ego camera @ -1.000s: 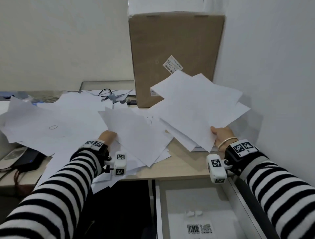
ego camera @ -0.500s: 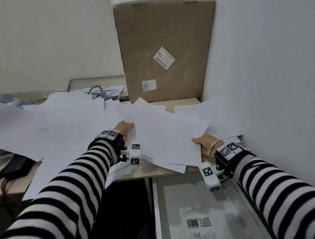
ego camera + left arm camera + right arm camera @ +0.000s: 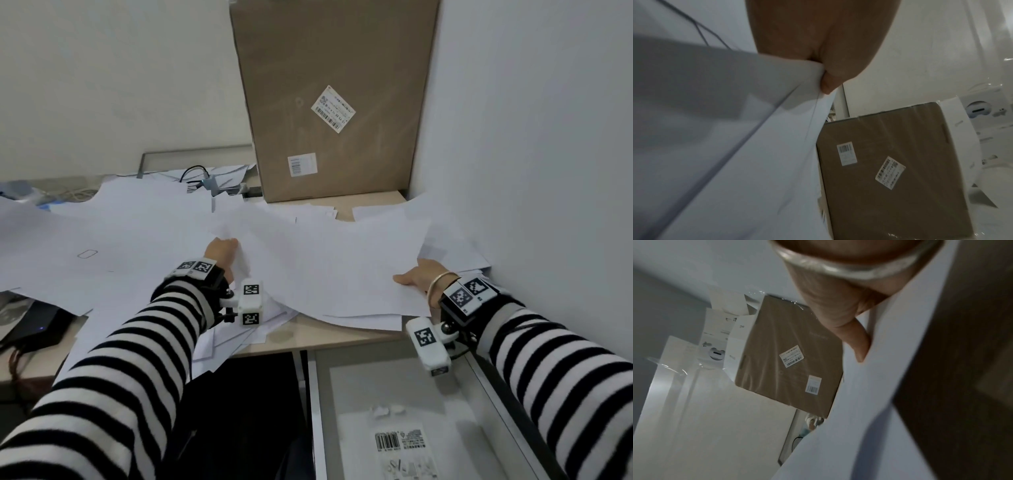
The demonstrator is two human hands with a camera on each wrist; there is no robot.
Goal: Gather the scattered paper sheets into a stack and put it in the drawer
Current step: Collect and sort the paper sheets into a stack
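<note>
The drawer [image 3: 404, 411] is sitting open nearest me, under the counter [image 3: 342, 337] edge. Just beyond it I'm holding a loose bundle of paper sheets [image 3: 335, 270] on the counter, my left hand [image 3: 222, 251] pinching its left edge in a closed grip and my right hand [image 3: 416, 279] gripping its right edge, thumb on top. More sheets are lying scattered to the left, and a cardboard box [image 3: 332, 102] is standing behind.

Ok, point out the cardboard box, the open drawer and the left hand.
cardboard box [image 3: 329, 102]: head view, bare front face.
drawer [image 3: 370, 383]: head view, grey floor.
left hand [image 3: 222, 251]: head view, back of hand gripping sheets.
</note>
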